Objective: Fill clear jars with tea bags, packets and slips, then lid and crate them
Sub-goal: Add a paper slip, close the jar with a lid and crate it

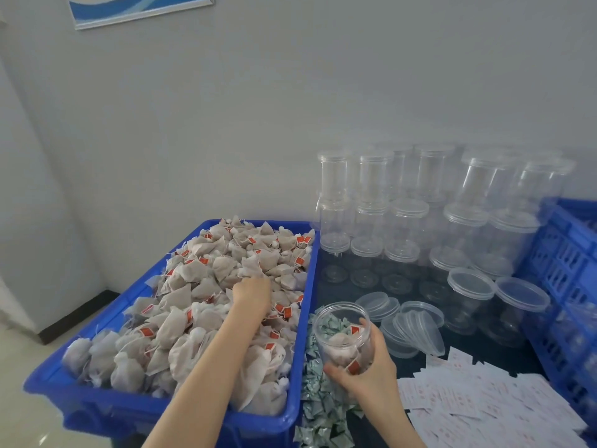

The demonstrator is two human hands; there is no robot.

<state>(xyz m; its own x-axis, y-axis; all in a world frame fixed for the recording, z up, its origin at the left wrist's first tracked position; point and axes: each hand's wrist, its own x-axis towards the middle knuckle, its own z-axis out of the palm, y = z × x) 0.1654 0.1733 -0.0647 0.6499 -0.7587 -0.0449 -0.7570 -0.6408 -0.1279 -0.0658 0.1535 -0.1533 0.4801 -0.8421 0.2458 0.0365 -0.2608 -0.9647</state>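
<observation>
Jar [344, 337] open, lidless, tilted with its mouth up and toward the left; right hand [368, 367] holds it from below and behind, fingers [366, 324] curled round the clear wall. A few tea bags [206, 295] lie inside already. Left hand [253, 291] reaches into the heaped bags in the blue bin [308, 305], fingers buried among them, so their spread cannot be told. Jar mouth lies to the right of the left fingers and nearer the body, over the bin wall. Loose lids [416, 324] sit just past the jar, slips [484, 405] on the counter right of it
</observation>
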